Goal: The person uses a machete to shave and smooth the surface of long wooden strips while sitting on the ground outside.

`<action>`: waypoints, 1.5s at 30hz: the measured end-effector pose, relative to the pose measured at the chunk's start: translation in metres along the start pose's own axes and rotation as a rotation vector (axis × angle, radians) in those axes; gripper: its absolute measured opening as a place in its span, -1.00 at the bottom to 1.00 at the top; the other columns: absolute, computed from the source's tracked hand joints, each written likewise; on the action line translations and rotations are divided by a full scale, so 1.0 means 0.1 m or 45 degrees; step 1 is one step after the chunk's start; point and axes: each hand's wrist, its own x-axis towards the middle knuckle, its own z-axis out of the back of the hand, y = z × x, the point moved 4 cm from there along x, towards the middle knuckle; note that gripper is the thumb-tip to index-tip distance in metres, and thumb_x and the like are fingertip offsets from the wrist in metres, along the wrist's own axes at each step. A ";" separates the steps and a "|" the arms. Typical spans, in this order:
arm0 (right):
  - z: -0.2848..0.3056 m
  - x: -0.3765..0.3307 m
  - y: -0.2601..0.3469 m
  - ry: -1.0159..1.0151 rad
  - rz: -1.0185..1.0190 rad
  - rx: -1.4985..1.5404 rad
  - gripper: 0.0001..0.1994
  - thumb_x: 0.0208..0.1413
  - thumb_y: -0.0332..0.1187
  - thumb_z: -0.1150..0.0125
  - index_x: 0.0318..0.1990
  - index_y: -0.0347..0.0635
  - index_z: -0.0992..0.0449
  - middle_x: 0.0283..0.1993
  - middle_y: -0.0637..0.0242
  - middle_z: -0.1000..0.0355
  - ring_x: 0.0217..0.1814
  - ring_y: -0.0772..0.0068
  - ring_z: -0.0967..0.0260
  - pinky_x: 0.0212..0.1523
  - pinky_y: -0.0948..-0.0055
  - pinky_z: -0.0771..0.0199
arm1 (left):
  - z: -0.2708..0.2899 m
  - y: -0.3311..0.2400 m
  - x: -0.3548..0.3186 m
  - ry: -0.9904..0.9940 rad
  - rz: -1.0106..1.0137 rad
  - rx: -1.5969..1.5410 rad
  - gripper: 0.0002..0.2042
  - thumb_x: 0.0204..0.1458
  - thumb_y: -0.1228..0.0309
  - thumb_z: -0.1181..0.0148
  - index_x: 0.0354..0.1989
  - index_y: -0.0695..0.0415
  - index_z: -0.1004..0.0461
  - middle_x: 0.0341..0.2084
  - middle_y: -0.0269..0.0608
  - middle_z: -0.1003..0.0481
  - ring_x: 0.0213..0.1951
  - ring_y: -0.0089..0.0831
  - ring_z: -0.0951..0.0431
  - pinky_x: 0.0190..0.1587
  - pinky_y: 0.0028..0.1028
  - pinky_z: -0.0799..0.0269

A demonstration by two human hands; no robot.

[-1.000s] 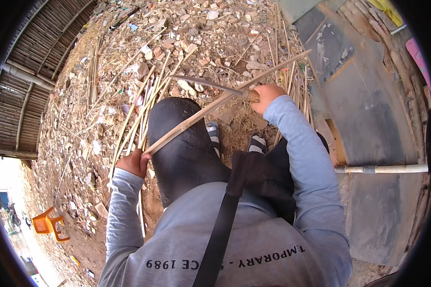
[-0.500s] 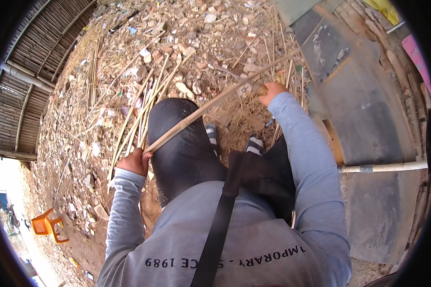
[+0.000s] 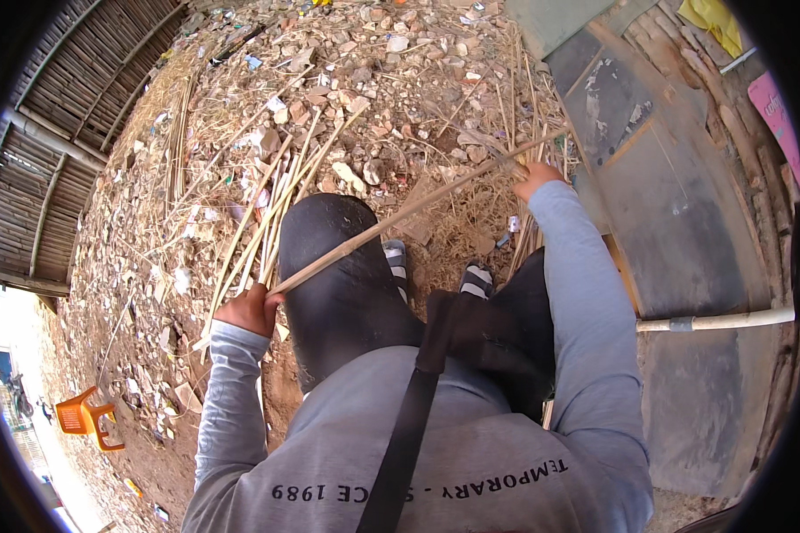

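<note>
Got a split bamboo strip (image 3: 415, 210) clamped in the left hand (image 3: 251, 311), slanting over the left knee (image 3: 327, 211), plus a blurry sickle (image 3: 518, 169) gripped in the right hand (image 3: 540, 180).

Bright daylight glares white at my far left; the blade (image 3: 489, 143) in my right grip (image 3: 540, 180) looks blurred; outer edges bow.

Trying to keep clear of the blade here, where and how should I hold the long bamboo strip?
Probably by the lower-left end of the bamboo strip, coming from the left, as the left hand does. The strip slants across the left thigh, leaving that end reachable, while the right hand holds the bladed tool near the opposite end.
</note>
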 end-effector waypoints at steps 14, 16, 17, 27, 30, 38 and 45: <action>-0.05 -0.32 0.67 -0.077 0.367 0.248 -0.70 -0.21 -0.24 -0.26 -0.27 -0.17 -0.54 -0.37 0.05 -0.50 -0.26 -0.01 -0.47 -0.16 0.17 -0.47 | 0.00 -0.02 0.00 0.099 0.026 -0.141 -0.57 0.17 -0.05 0.08 -0.41 0.10 -0.42 -0.65 0.01 -0.49 -0.56 0.04 -0.52 -0.49 -0.09 -0.42; 0.00 -0.44 0.88 -0.109 0.414 0.176 -0.69 -0.21 -0.25 -0.27 -0.27 -0.19 -0.54 -0.43 0.05 -0.48 -0.33 -0.01 -0.46 -0.23 0.17 -0.47 | 0.02 0.00 -0.03 0.100 0.042 -0.144 -0.57 0.17 -0.04 0.07 -0.40 0.10 -0.42 -0.64 0.01 -0.49 -0.56 0.04 -0.52 -0.49 -0.09 -0.42; -0.01 -0.53 1.02 -0.071 0.499 0.196 -0.70 -0.21 -0.24 -0.27 -0.29 -0.19 -0.53 -0.43 0.05 -0.48 -0.33 -0.02 -0.46 -0.22 0.15 -0.47 | 0.02 0.00 -0.04 0.108 0.041 -0.151 -0.58 0.17 -0.04 0.07 -0.39 0.10 -0.41 -0.64 0.01 -0.49 -0.56 0.04 -0.52 -0.49 -0.10 -0.42; 0.08 -0.79 1.26 -0.084 0.673 0.203 -0.74 -0.20 -0.20 -0.26 -0.39 -0.15 -0.49 -0.47 0.03 -0.46 -0.34 -0.09 -0.44 -0.26 0.07 -0.45 | -0.17 -0.08 -0.12 -0.048 0.107 -0.203 -0.65 0.14 0.03 -0.04 -0.36 0.10 -0.38 -0.70 0.05 -0.45 -0.57 0.09 -0.50 -0.52 -0.07 -0.38; 0.17 -0.95 1.38 -0.067 0.717 0.136 -0.75 -0.20 -0.20 -0.25 -0.39 -0.16 -0.49 -0.48 0.03 -0.46 -0.35 -0.10 -0.44 -0.27 0.06 -0.44 | -0.11 -0.11 -0.15 -0.050 0.121 -0.186 -0.65 0.14 0.02 -0.03 -0.38 0.10 -0.37 -0.70 0.04 -0.45 -0.59 0.08 -0.50 -0.53 -0.07 -0.38; 0.01 -0.27 0.71 -0.162 0.367 0.344 -0.78 -0.18 -0.26 -0.23 -0.36 -0.14 -0.52 -0.48 0.07 -0.47 -0.38 0.02 -0.47 -0.29 0.16 -0.46 | -0.05 -0.17 -0.09 -0.091 0.095 -0.101 -0.62 0.14 -0.01 -0.02 -0.42 0.10 -0.39 -0.70 0.01 -0.45 -0.59 0.04 -0.51 -0.54 -0.10 -0.39; 0.00 -0.80 1.24 -0.035 0.689 0.268 -0.76 -0.18 -0.26 -0.23 -0.32 -0.15 -0.54 -0.42 0.02 -0.49 -0.34 0.01 -0.48 -0.25 0.18 -0.47 | -0.13 -0.10 -0.20 -0.035 0.160 -0.071 -0.62 0.15 -0.02 0.00 -0.39 0.09 -0.40 -0.60 -0.08 -0.49 -0.56 -0.03 -0.52 -0.53 -0.15 -0.41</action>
